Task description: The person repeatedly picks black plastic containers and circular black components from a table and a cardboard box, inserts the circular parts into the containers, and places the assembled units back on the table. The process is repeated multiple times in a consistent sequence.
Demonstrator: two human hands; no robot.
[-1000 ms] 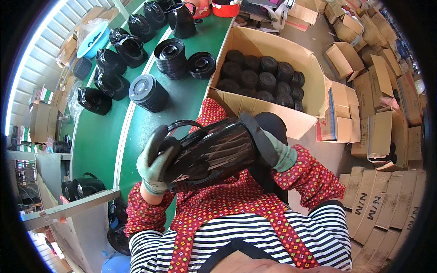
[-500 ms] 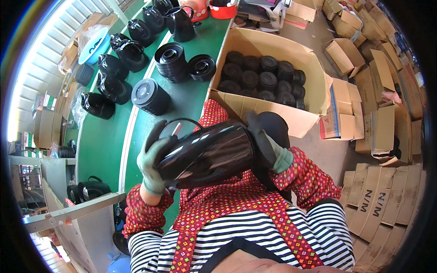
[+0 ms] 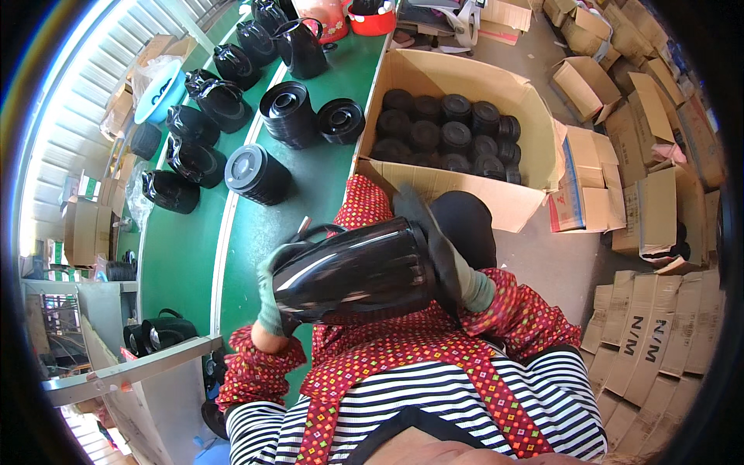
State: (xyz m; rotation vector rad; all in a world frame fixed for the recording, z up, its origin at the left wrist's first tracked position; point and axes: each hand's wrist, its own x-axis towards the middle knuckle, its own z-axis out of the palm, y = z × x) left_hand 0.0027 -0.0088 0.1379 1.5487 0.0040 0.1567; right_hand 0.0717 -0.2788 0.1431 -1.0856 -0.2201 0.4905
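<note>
A glossy black kettle body [image 3: 356,267] lies sideways in front of my chest, held between both gloved hands. At its left end, my left hand [image 3: 274,288] grips it beside the curved handle; most of those fingers are hidden. My right hand [image 3: 457,260] is closed against the other end, with its dark glove palm pressed on the rim. Whether a separate base part sits under that palm, I cannot tell. Just beyond, on the green bench [image 3: 260,232], stands a stack of black round discs [image 3: 260,172], with another stack of ring-shaped parts [image 3: 285,112] behind it.
Several black kettle bodies [image 3: 198,159] line the bench's left side. A big cardboard box [image 3: 465,190] of black round parts stands right of the bench. Red pots [image 3: 372,22] and a blue basin [image 3: 160,93] are farther off. Flattened cartons [image 3: 643,333] are piled at right.
The kettle body has turned slightly, its handle now less visible. My left hand has shifted around its end, and my right hand has moved a little left on the other end.
</note>
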